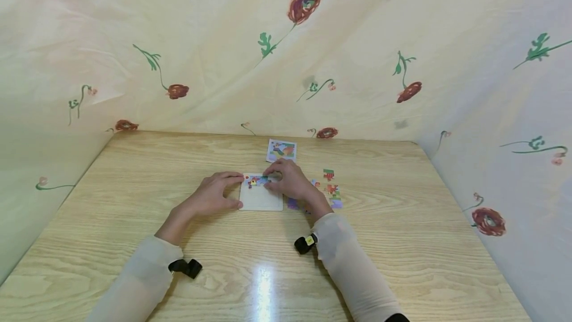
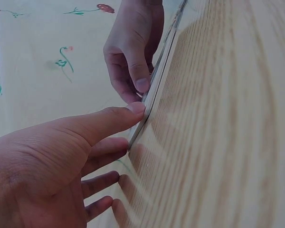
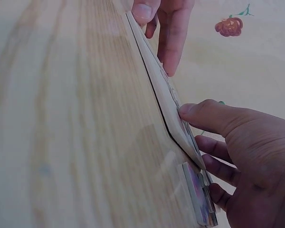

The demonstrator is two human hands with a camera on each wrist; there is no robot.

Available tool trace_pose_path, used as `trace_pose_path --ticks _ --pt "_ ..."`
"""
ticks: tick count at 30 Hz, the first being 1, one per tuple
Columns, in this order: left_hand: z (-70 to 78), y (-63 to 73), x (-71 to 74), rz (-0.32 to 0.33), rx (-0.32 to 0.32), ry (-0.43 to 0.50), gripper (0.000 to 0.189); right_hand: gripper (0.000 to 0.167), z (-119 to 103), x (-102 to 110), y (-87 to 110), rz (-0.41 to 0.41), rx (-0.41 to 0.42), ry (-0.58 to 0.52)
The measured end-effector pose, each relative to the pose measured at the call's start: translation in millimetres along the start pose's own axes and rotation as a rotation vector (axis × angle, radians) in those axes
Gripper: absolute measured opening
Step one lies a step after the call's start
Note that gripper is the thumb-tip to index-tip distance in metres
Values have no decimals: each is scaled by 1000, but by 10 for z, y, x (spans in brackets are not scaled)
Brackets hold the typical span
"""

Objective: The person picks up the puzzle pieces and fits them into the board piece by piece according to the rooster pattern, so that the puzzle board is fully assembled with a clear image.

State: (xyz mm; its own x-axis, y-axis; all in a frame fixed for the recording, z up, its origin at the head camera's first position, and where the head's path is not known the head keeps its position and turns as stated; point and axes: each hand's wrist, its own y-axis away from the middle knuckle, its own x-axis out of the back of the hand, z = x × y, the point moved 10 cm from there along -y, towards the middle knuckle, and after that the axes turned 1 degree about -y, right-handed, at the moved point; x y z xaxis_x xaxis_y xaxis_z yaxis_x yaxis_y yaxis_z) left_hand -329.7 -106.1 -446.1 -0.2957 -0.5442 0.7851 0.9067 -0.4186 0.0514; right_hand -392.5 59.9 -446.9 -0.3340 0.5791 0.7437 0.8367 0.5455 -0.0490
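A white puzzle board [image 1: 261, 202] lies on the table, with several colourful pieces [image 1: 253, 182] set along its top. My left hand [image 1: 212, 194] touches the board's left edge, thumb at the near corner and forefinger at the far one; its fingers are fairly straight. Over the board's upper right, my right hand [image 1: 290, 180] pinches a bluish puzzle piece [image 1: 263, 180] between thumb and fingertips, partly hidden by them. In the right wrist view, the right thumb [image 3: 187, 110] lies at the board's face [image 3: 157, 90].
Loose puzzle pieces [image 1: 333, 190] lie right of the board, some partly covered by my right hand and wrist. Behind the board rests a picture card [image 1: 282, 150]. Flowered cloth [image 1: 214, 63] hangs around the back and sides of the wooden table [image 1: 380, 242].
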Motion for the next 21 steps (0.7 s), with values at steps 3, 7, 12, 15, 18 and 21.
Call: trace_pose_path --ticks 3,7,12,15,18,21 --pt "-10 -6 -5 1 4 1 70 21 -9 -7 -6 -2 10 6" --pt "0 -5 1 3 -3 -7 69 21 -21 -8 -1 1 12 22" --pt "5 4 8 3 -7 -11 69 19 -17 -12 6 7 -16 29" --pt "-1 8 5 4 -12 -17 69 20 -8 -22 0 3 -23 28" --pt "-13 5 0 3 -8 -9 69 20 0 -22 -5 2 -21 18" --pt "-12 0 -7 2 -14 -9 69 20 13 -20 -9 5 -15 8"
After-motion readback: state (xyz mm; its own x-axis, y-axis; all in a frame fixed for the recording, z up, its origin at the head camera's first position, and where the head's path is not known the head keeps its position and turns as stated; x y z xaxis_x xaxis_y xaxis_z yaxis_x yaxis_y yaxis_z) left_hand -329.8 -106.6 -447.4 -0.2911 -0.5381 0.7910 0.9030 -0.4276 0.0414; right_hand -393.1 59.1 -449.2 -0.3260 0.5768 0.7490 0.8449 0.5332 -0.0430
